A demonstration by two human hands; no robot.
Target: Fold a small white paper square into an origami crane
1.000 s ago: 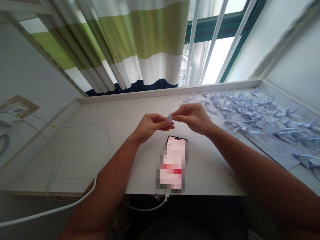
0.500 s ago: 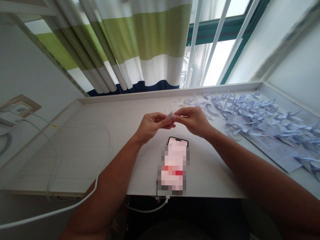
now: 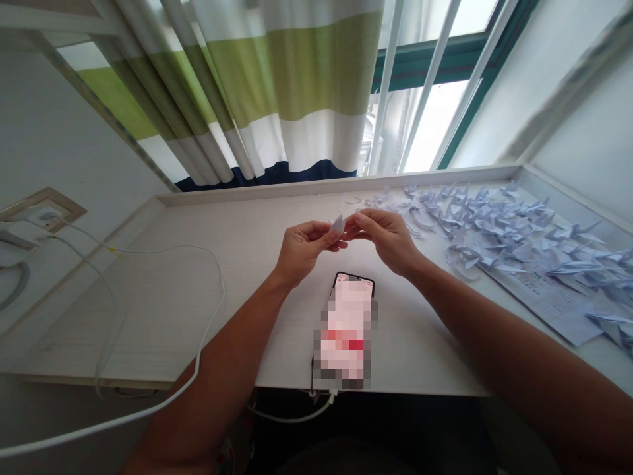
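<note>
A small pale folded paper piece (image 3: 339,223) is pinched between both hands above the middle of the white desk (image 3: 198,290). My left hand (image 3: 302,248) grips it from the left with thumb and fingers closed. My right hand (image 3: 386,237) pinches its right side with fingertips pressed together. A phone (image 3: 347,328) lies flat on the desk just below the hands, its screen lit, with a cable plugged in at its near end.
Several folded pale-blue paper cranes (image 3: 499,227) cover the desk's right side, some on a printed sheet (image 3: 548,300). A white cable (image 3: 163,257) loops across the left of the desk from a wall socket (image 3: 37,214). Striped curtain (image 3: 277,86) and window (image 3: 435,112) stand behind.
Both hands have stayed together on the paper piece, turning it slightly. The view has shifted a little, so the hands and phone sit slightly lower and to the right.
</note>
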